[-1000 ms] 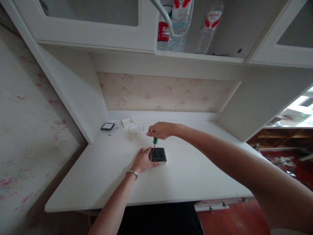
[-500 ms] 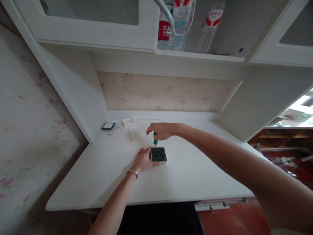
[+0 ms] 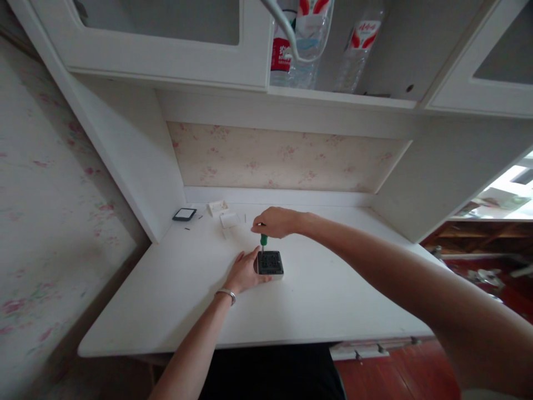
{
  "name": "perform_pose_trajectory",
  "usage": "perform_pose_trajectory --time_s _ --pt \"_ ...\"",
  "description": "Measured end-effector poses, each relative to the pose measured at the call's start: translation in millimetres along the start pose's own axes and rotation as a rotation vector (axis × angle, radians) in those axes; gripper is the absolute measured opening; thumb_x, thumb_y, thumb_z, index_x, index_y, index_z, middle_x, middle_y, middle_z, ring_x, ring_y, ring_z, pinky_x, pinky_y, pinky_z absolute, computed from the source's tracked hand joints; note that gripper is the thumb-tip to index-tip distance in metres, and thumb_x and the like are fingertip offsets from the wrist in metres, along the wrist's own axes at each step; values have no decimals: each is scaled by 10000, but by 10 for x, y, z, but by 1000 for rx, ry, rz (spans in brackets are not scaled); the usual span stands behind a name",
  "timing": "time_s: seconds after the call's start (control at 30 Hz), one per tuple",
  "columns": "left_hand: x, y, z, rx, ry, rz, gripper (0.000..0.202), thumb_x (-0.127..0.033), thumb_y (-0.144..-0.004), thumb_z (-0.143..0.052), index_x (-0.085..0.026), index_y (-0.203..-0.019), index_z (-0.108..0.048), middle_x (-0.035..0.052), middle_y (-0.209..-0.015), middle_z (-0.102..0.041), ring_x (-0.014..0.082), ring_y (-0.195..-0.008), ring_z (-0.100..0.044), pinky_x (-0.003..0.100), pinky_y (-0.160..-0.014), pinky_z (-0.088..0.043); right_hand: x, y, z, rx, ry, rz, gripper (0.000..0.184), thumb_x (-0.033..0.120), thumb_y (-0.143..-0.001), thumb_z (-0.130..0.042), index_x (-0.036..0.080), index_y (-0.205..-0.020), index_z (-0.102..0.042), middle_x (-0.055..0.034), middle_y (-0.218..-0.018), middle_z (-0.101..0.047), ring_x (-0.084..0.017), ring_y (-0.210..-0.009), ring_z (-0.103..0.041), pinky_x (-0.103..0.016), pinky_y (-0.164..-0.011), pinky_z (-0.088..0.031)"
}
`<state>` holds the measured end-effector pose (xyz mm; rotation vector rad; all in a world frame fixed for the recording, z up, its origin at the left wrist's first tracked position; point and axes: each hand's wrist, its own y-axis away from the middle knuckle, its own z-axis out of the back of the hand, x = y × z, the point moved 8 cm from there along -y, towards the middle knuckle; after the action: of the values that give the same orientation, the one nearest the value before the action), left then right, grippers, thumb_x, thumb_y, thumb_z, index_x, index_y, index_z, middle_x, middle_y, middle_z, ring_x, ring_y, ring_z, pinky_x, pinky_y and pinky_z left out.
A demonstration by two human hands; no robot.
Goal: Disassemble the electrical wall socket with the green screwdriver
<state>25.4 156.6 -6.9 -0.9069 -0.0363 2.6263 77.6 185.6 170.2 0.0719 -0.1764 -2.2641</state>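
A small square device with a black face and a white base [image 3: 270,263] lies on the white desk [image 3: 325,300]. My left hand [image 3: 245,272] grips its left side, thumb at the far edge and fingers along the near edge. Above it, my right hand [image 3: 275,222] is closed around the top of a screwdriver with a green handle [image 3: 264,240]. The screwdriver stands nearly upright, its shaft pointing down to the far left corner of the black face. Whether the tip sits in a screw is too small to tell.
Behind my left hand lie a black-framed panel [image 3: 184,214], a white open case [image 3: 217,208], a white cover piece [image 3: 230,220] and several thin dark bits. Plastic bottles [image 3: 360,47] stand in the cabinet overhead. A pale cable [image 3: 287,28] hangs in front of it.
My right hand has turned on the screwdriver, its fingers curling closer around the handle top. My left hand and the device have stayed in place.
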Motion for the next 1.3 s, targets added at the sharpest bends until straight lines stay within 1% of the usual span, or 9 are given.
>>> perform_pose_trajectory --time_s 0.2,0.33,0.47,0.63,0.8,0.93,1.07,1.17,1.3 --pt "-4 -4 7 -12 11 -8 877 -552 -585 -717 -240 -1331 -379 76 -1316 -529 272 -1210 -471 425 -1101 -146 13 20 -25 40 -27 11 506 280 -699 -605 196 -1195 -549 -115 -1135 -602 -224 -924 -604 -277 -729 -446" --pt "-22 -2 30 -37 20 -15 853 -566 -577 -718 -250 -1305 -404 61 -1283 -555 270 -1183 -490 426 -1095 -167 -66 24 -26 13 0 -61 350 327 -823 -473 173 -1112 -596 -121 -1031 -637 -232 -928 -604 -300 -752 -440" --pt "-11 -5 31 -49 30 0 868 -556 -540 -744 -241 -1282 -422 59 -1238 -582 274 -1156 -508 421 -1078 -211 24 29 -32 24 -54 57 473 260 -725 -592 197 -1191 -538 -115 -1210 -553 -192 -929 -605 -251 -748 -444" --pt "-27 -10 58 -76 39 -13 855 -532 -530 -757 -236 -1263 -432 55 -1222 -578 264 -1150 -508 388 -1052 -271 -51 36 -19 57 -12 -86 384 364 -835 -455 151 -1134 -569 -125 -970 -663 -203 -801 -630 -297 -698 -452" --pt "-31 -11 66 -84 52 -23 813 -528 -533 -757 -238 -1226 -448 75 -1255 -526 266 -1183 -470 379 -1055 -271 78 44 25 48 -18 39 502 286 -693 -608 199 -1183 -536 -115 -1118 -621 -209 -862 -622 -271 -671 -448" --pt "-21 -21 59 -109 57 -48 825 -548 -531 -752 -211 -1218 -445 94 -1274 -487 264 -1191 -451 379 -1056 -269 13 27 28 66 18 -72 361 350 -797 -494 146 -1066 -622 -133 -949 -678 -229 -819 -632 -298 -658 -444" --pt "6 -35 34 -97 54 -31 849 -528 -511 -769 -207 -1223 -436 95 -1258 -490 273 -1184 -449 389 -1058 -261 85 9 30 70 10 -1 380 286 -702 -604 180 -1065 -636 -110 -1097 -646 -223 -911 -621 -266 -691 -442" --pt "13 -41 31 -95 59 -24 846 -519 -508 -773 -210 -1220 -436 96 -1267 -483 276 -1199 -435 386 -1061 -255 35 1 44 32 28 -51 347 382 -770 -537 163 -1006 -666 -130 -1053 -659 -253 -922 -618 -300 -705 -444" --pt "8 -52 34 -107 76 -34 836 -525 -491 -778 -214 -1191 -444 91 -1244 -496 271 -1173 -457 382 -1043 -278 60 2 10 33 5 18 349 273 -759 -550 183 -1087 -627 -111 -1097 -637 -212 -940 -609 -265 -733 -438"
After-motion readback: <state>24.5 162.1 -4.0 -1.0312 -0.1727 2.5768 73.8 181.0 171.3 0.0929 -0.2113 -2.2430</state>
